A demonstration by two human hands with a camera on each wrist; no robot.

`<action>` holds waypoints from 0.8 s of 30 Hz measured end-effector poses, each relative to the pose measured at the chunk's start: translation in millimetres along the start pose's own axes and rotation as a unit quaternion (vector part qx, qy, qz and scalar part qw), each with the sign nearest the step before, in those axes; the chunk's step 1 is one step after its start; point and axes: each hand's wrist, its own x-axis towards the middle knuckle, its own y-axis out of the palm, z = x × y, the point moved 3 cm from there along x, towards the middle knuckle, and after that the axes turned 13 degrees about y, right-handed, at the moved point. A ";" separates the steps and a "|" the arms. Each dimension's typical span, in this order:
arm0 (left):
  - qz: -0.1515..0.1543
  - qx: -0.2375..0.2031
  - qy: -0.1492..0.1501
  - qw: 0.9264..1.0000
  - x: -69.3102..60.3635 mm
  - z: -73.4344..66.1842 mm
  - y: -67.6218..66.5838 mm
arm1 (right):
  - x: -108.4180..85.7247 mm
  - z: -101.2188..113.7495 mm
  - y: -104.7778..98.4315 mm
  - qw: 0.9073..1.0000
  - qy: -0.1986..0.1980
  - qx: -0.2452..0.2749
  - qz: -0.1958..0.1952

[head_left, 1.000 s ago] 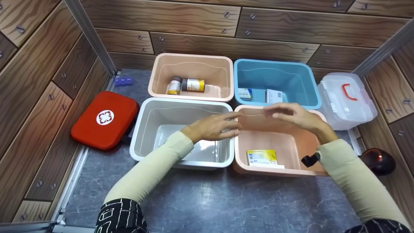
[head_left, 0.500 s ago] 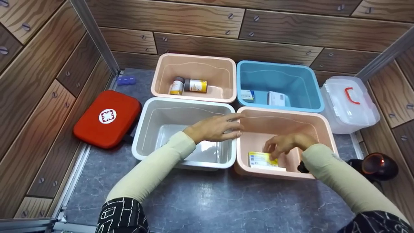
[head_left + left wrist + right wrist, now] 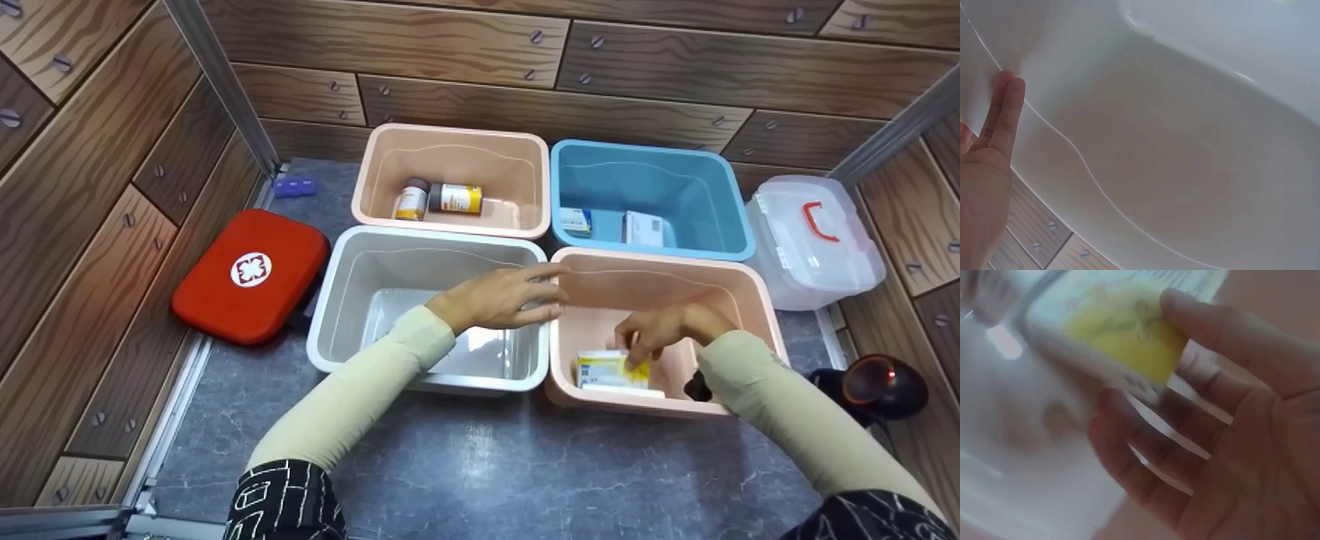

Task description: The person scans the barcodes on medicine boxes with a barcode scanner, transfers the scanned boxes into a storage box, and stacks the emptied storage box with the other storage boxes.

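Observation:
In the head view the right hand (image 3: 664, 330) reaches into the front right peach bin (image 3: 720, 262) and pinches the yellow-and-white box (image 3: 604, 370). The right wrist view shows its thumb on the yellow face of the box (image 3: 1129, 337), with the other fingers along the opposite side. A white edge of something lies in front of that box. My left hand (image 3: 501, 298) rests with loosely extended fingers over the adjoining rims of the peach bin and the grey-white bin (image 3: 322, 300); the left wrist view has two of its fingers (image 3: 1008, 112) against the bin's inner wall.
Behind stand a peach bin (image 3: 450, 131) holding two bottles (image 3: 459, 199) and a blue bin (image 3: 652, 150) with small boxes (image 3: 643, 228). A red case (image 3: 225, 300) and purple pillbox (image 3: 295, 187) lie left. On the right are a clear case (image 3: 817, 255) and black device (image 3: 885, 386).
My right hand has come down from above the front peach bin's back rim and taken hold of the yellow-and-white box, which now tilts up slightly. The left hand has stayed nearly still.

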 end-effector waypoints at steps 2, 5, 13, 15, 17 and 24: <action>-0.003 -0.001 0.003 1.000 0.2 0.1 -0.4 | -11.1 1.8 -4.7 0.999 -0.026 0.023 -0.030; -0.005 0.000 0.006 1.000 -0.4 0.2 -1.0 | -33.1 5.5 -13.0 0.991 -0.073 0.058 -0.096; 0.001 -0.001 -0.004 1.000 -1.7 -0.4 -2.0 | -86.9 6.5 -26.0 0.918 -0.159 0.117 -0.343; 0.005 -0.003 -0.010 1.000 -1.5 -0.6 -2.0 | -94.7 6.6 -25.4 0.896 -0.172 0.141 -0.383; 0.007 -0.005 -0.014 1.000 -1.2 -0.7 -1.7 | -99.8 6.5 -24.1 0.877 -0.183 0.157 -0.416; -0.005 0.001 -0.002 1.000 0.6 -1.7 -0.4 | -112.0 7.2 -19.0 0.821 -0.176 0.133 -0.526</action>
